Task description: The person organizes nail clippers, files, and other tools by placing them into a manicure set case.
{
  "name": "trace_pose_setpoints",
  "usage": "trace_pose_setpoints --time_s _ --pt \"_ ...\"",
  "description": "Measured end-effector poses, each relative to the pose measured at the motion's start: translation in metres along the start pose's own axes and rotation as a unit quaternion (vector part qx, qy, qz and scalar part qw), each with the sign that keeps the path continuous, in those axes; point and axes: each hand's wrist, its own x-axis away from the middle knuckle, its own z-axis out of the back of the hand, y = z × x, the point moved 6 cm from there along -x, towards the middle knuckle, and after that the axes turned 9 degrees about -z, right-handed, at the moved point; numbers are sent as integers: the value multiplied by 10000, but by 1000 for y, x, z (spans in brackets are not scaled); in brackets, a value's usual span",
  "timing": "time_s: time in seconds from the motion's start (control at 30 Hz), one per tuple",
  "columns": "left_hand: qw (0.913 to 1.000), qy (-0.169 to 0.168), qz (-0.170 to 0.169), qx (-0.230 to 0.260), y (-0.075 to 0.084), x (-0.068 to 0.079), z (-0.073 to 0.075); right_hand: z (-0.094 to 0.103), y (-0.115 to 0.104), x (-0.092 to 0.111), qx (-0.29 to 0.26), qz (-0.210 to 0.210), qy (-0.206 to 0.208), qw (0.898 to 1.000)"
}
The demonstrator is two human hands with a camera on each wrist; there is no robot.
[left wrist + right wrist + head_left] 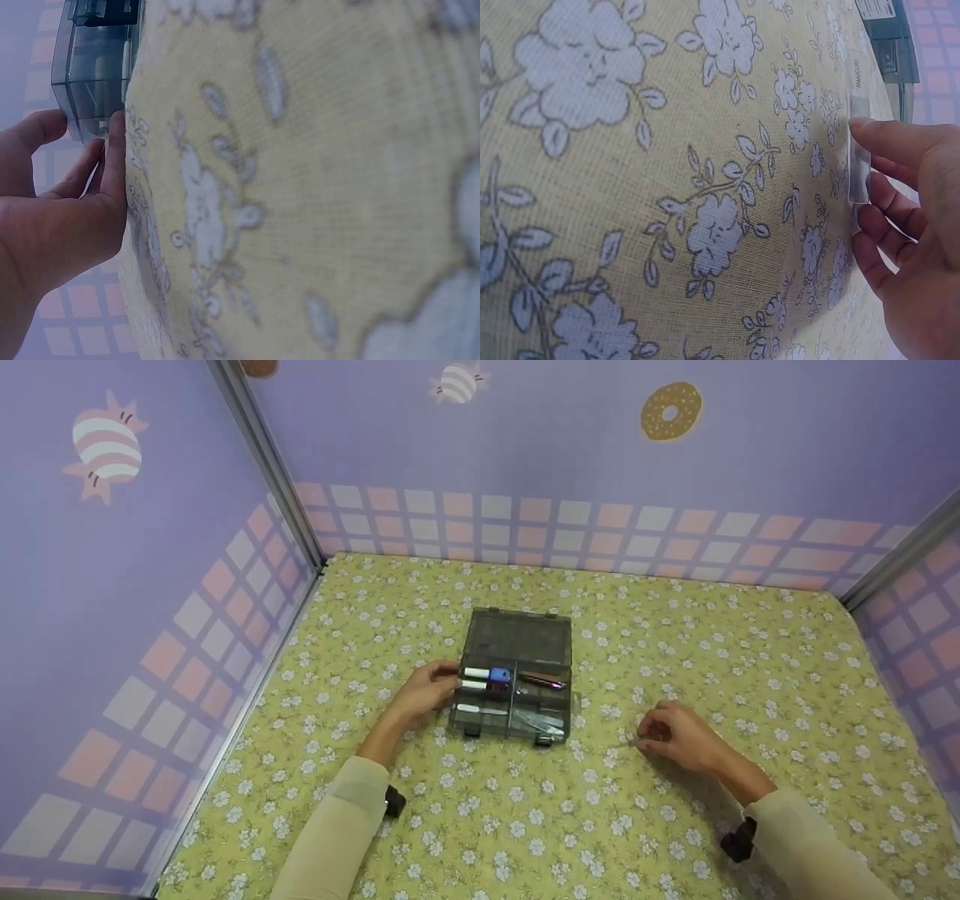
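An open, see-through dark plastic organizer box (517,637) lies on the cloth, its lid folded back. My left hand (427,690) holds the box's left side, and in the left wrist view the thumb and fingers meet its end wall (94,86). Apart from the box, on its right, my right hand (679,735) pinches a small clear strip (859,161) marked "MANICURE", close above the cloth. Inside the box are white-capped bottles (476,673), one with a blue part, a dark shiny pen-like item (544,681) and a clear pointed piece (536,721).
A yellow flowered cloth (480,810) covers the table. Purple panels (555,450) with printed sweets and checks stand at the back and both sides, joined by metal posts (262,457). Each wrist carries a small black device (739,840).
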Motion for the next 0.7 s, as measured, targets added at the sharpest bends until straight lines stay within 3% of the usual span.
trace_pose_setpoints --time_s 0.3,0.53,0.7 --pt "10000 -27 -18 -10 0 0 -1 -3 -9 2 -458 85 -435 9980" --pt "10000 -66 13 10 2 1 0 1 -17 -7 -662 111 -291 9973" --pt "10000 -73 40 28 2 1 -1 5 -25 -14 -914 -125 -181 9956"
